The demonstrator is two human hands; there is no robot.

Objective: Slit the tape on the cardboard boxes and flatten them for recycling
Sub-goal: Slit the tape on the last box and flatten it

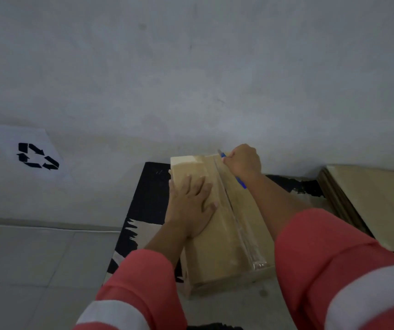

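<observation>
As the work stands now: you are, I judge, at the slitting step on one box; nothing of it is flattened yet, so the cut and the folding remain.
Recycling sign [36, 156]: a white sheet with black arrows on the wall at far left, well apart from your work.
Black sheet [150, 194]: lies on the floor [24, 258] under the box, black with pale patches.
Left hand [191, 203]: your fingers are spread flat and press on the left half of the top, which steadies the box.
Box [215, 263]: long, brown and closed, it lies lengthwise away from you between your arms and keeps its full shape.
Tape [238, 232]: a clear, shiny strip runs along the middle seam; I cannot tell if any part is already slit.
Right hand [243, 160]: your fingers are curled around the knife at the far end of the seam.
Knife [241, 183]: blue handle, with the tip pointing beyond the far edge of the box.
Flat cardboard [369, 198]: a stack of brown sheets lies at right, near the box, probably boxes already finished.
</observation>
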